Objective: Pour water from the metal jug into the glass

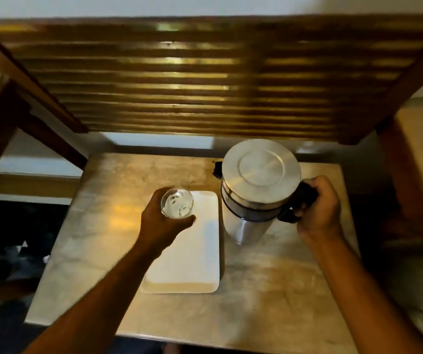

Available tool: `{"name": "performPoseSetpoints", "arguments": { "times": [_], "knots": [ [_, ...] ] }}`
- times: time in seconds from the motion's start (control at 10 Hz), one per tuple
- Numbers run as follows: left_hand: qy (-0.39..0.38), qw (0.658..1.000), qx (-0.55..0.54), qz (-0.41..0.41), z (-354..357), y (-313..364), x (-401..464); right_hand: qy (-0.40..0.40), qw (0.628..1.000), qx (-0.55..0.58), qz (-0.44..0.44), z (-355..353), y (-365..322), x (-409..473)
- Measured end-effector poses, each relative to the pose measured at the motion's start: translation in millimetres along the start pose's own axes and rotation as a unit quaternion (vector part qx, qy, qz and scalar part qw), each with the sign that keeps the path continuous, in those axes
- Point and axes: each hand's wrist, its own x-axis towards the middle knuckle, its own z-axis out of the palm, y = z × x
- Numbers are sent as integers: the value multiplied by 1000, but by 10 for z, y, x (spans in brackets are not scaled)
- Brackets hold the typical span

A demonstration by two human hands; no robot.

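While the left hand (pixel 161 223) wraps around the glass (pixel 177 203), fingers closed on its wall, the right hand (pixel 320 208) is clamped on the black handle (pixel 299 200) of the metal jug (pixel 256 190). The glass sits at about nine o'clock from the jug, near it but not touching, over the far left corner of a white tray (pixel 192 251); whether it rests on the tray or is held just above it cannot be told from here. Its mouth faces up and it looks empty or nearly so. The jug stands at three o'clock from the tray, just beside its edge, with its round lid (pixel 260 169) on and a dark spout (pixel 216 169) pointing toward ten o'clock, away from the handle. Whether its base rests on the surface (pixel 269 290) or is lifted slightly is hard to judge.

The step in hand seems to be bringing jug and glass together for the pour. To do it well, the spout should end up directly above the open mouth before any tilt begins, so either the glass moves toward twelve o'clock or the jug swings round. The left hand ought to keep the glass level and steady. The tilt should be slow, as a full jug may gush and the lid might shift. Beyond the surface, at twelve o'clock, a slatted wooden panel (pixel 205 80) leans close, so the lift should stay low.
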Motion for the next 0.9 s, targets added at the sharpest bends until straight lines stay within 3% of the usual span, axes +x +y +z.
{"name": "performPoseSetpoints", "arguments": {
  "times": [0.3,0.5,0.8,0.9],
  "knots": [
    [18,998,35,-53,290,-655,-143,-2,1000,9,15,-246,473,155],
    [17,997,57,-41,366,-829,-238,-46,999,-10,-2,-283,579,159],
    [-33,996,68,-55,234,-669,-251,-56,997,-45,-28,-237,587,165],
    [-52,993,93,-52,69,-302,-231,-45,997,-54,24,-263,542,109]
  ]
}}
